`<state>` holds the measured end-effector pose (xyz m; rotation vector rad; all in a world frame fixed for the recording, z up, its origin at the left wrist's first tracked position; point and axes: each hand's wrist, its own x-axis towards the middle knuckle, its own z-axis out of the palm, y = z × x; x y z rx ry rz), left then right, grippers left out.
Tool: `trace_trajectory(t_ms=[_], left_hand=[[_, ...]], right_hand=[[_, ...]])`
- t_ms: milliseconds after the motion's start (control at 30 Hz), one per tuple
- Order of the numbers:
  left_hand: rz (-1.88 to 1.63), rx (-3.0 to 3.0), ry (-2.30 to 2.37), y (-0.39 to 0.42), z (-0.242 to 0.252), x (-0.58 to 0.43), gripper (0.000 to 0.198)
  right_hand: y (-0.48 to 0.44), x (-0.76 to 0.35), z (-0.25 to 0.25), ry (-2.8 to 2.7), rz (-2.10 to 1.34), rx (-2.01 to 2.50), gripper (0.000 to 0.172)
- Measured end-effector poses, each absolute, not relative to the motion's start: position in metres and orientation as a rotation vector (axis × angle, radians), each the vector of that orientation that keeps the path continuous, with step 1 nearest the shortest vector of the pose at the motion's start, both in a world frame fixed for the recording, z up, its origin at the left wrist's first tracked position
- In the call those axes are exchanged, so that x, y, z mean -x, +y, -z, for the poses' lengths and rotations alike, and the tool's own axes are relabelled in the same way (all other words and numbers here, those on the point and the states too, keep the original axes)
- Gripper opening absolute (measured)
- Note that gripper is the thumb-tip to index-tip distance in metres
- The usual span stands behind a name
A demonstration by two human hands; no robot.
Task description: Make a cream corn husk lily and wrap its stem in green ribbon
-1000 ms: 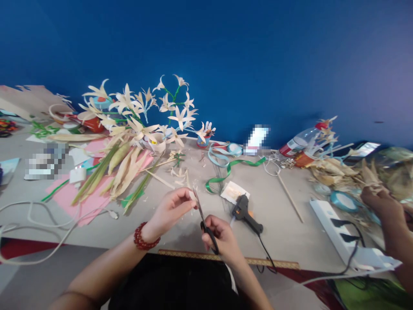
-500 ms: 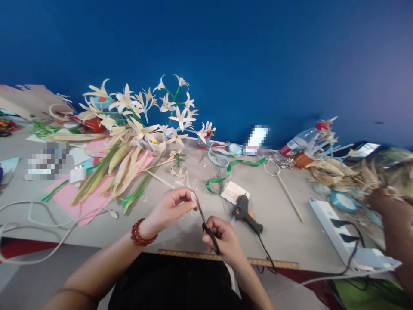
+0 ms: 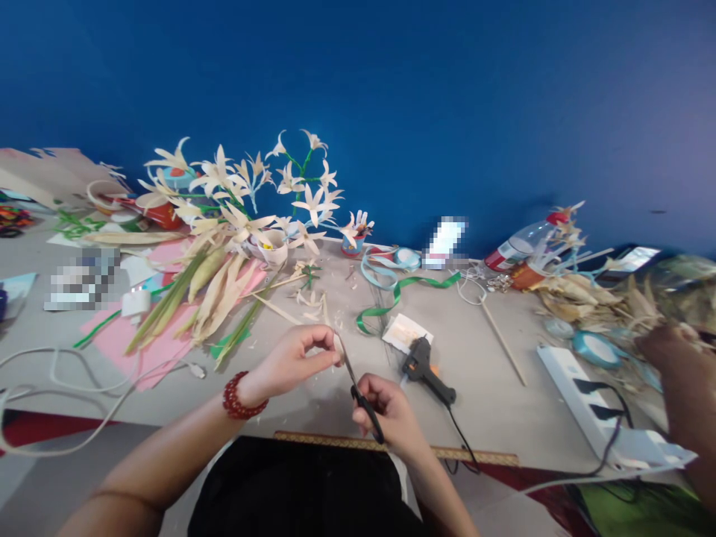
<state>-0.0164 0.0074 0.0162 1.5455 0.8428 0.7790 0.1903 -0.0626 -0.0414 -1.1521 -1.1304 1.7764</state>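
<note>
Head view: left hand pinches pale piece between thumb and fingers, just beside scissors blades above table, likely steadying it for cutting edge. Right hand curled round handles, blades pointing away from body, seemingly for control. Glue gun overlaps card, perhaps against drips. Counts: one piece, one scissors, one gun, one bottle, two black plugs; flowers overlap, uncountable.

Red beaded bracelet — looks multi-row — on left wrist; black garment, forearms bare.
</note>
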Motion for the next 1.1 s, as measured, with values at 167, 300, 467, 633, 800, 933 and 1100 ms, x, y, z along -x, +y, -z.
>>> trace_trajectory(t_ms=[167,300,467,633,800,933,1100], left_hand=[[-0.752,-1.591,0.855,0.009,-0.02,0.016,0.013],[-0.742,-1.59,0.84,0.009,-0.02,0.016,0.013],[-0.742,-1.574,0.814,0.01,-0.02,0.016,0.014],[-0.729,-1.565,0.786,0.011,-0.022,0.018,0.015],[-0.682,-1.551,0.767,0.013,-0.022,0.019,0.014],[-0.644,-1.548,0.748,0.015,-0.022,0.02,0.013],[-0.54,-1.631,0.699,0.02,-0.023,0.023,0.012]], right_hand=[[-0.061,-0.19,0.044,-1.12,-1.775,1.157,0.053],[-0.061,-0.19,0.046,-1.123,-1.765,1.169,0.053],[-0.061,-0.191,0.047,-1.136,-1.76,1.195,0.054],[-0.061,-0.191,0.045,-1.156,-1.749,1.21,0.056],[-0.062,-0.193,0.044,-1.192,-1.75,1.226,0.057],[-0.062,-0.195,0.045,-1.206,-1.752,1.225,0.057],[-0.061,-0.199,0.043,-1.202,-1.733,1.257,0.056]])
